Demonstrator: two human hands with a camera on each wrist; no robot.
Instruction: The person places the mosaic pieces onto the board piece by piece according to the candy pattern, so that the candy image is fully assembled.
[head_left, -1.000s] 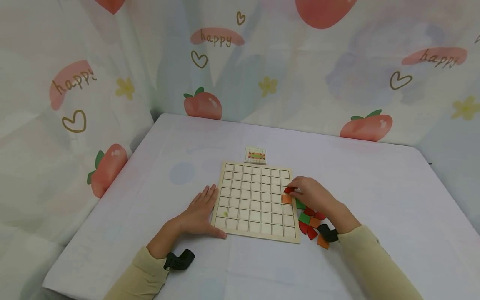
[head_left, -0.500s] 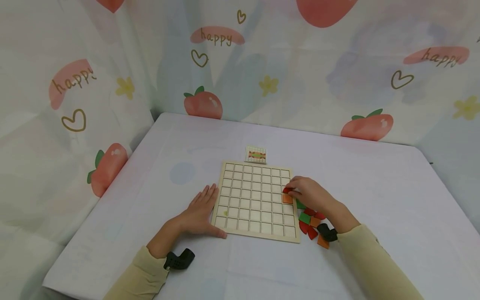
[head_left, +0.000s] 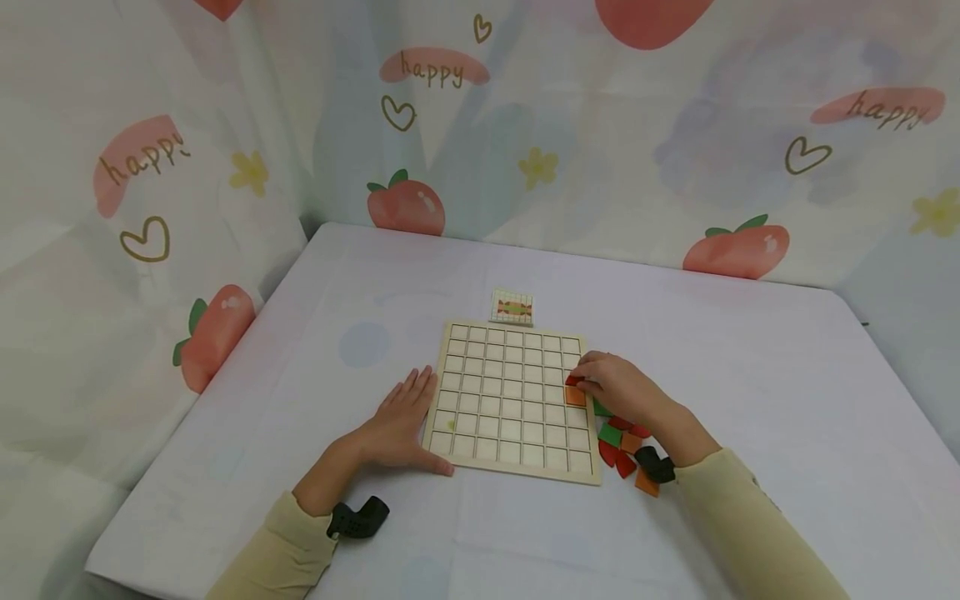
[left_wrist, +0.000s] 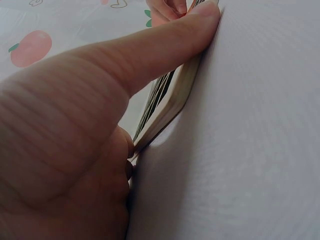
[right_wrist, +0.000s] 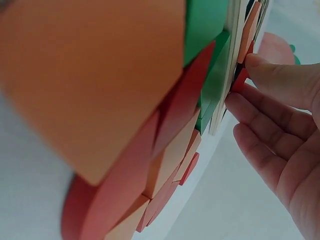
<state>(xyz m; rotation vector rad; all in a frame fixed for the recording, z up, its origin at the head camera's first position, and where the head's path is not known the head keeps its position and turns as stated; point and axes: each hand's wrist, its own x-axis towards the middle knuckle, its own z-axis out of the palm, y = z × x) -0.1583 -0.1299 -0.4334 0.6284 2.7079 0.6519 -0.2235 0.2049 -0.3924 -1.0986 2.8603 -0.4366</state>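
Observation:
A pale wooden grid board lies on the table. My left hand rests flat at its left edge, fingers spread, thumb against the front corner; the left wrist view shows the thumb along the frame's side. At the board's right side my right hand pinches a red quarter-round tile between thumb and fingers, at a cell in the rightmost column. Just in front of it an orange square tile sits in a cell of that column. The red tile is partly hidden by fingers.
Right of the board lies a loose pile of red, green and orange tiles, partly under my right wrist. A small pattern card touches or nearly touches the board's far edge. A printed cloth wall stands behind the table.
My right hand has shifted very slightly left with the red tile, now at the cell behind the orange tile. The left hand has stayed in place.

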